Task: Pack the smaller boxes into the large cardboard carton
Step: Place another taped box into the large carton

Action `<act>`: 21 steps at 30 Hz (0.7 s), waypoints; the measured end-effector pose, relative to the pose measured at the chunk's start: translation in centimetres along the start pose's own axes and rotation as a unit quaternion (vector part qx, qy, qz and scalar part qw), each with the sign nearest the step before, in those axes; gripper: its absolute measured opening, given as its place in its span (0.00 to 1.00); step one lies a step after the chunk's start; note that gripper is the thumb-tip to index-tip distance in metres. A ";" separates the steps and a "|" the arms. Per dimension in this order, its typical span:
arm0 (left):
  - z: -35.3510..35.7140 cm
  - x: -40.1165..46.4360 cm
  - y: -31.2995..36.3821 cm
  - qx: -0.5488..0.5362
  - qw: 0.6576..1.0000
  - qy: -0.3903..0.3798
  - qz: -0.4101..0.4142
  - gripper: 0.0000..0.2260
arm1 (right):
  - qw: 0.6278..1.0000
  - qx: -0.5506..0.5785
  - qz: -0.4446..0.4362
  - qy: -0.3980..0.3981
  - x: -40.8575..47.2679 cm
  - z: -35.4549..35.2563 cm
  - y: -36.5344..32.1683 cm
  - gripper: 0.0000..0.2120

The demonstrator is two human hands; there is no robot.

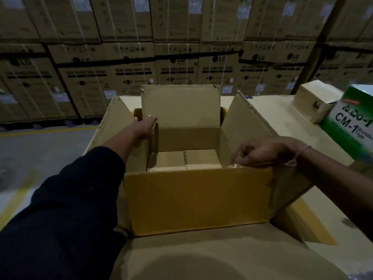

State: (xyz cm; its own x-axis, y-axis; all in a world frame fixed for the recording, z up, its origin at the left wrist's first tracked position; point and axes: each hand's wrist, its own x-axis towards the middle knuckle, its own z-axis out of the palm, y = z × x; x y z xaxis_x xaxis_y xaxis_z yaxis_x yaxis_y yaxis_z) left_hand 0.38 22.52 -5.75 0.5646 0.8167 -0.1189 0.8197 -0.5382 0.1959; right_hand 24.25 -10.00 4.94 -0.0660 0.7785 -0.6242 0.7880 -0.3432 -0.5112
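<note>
A pale cardboard surface (270,106) served as the bench. On it stood the large open carton (197,199), flaps spread. At the far right corner sat a small brown box (316,102), and just beside it a green-and-white tape box (351,126) marked CM-1.

Carton (197,201) matt brown cardboard; tape box (351,126) glossy printed card.

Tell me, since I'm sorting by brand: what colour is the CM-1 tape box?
Green and white box, seen in the head view.
</note>
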 end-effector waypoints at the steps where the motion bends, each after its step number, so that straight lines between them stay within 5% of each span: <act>1: 0.0 -0.3 0.1 0.018 1.000 -0.001 0.002 0.32 | 0.998 -0.054 0.026 -0.033 -0.8 0.7 -0.6 0.18; 7: 0.5 -2.5 0.5 0.189 0.981 -0.027 0.024 0.34 | 0.905 -0.410 0.081 -0.076 -1.9 7.7 0.9 0.55; 15: 1.2 -6.7 1.4 0.282 0.958 -0.030 0.034 0.38 | 0.906 -0.411 0.083 -0.059 -1.5 8.4 2.5 0.60; 21: 1.3 -9.1 2.3 0.290 0.957 -0.009 0.018 0.38 | 0.912 -0.390 0.114 0.047 0.5 5.5 -0.1 0.60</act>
State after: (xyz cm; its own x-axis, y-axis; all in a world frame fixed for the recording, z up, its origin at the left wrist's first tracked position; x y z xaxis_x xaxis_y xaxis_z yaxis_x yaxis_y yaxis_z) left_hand -2.77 13.54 -5.47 0.5899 0.7951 -0.1407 0.7129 -0.5947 -0.3716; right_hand 20.74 -12.51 1.45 0.1784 0.7877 -0.5896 0.9729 -0.0517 0.2253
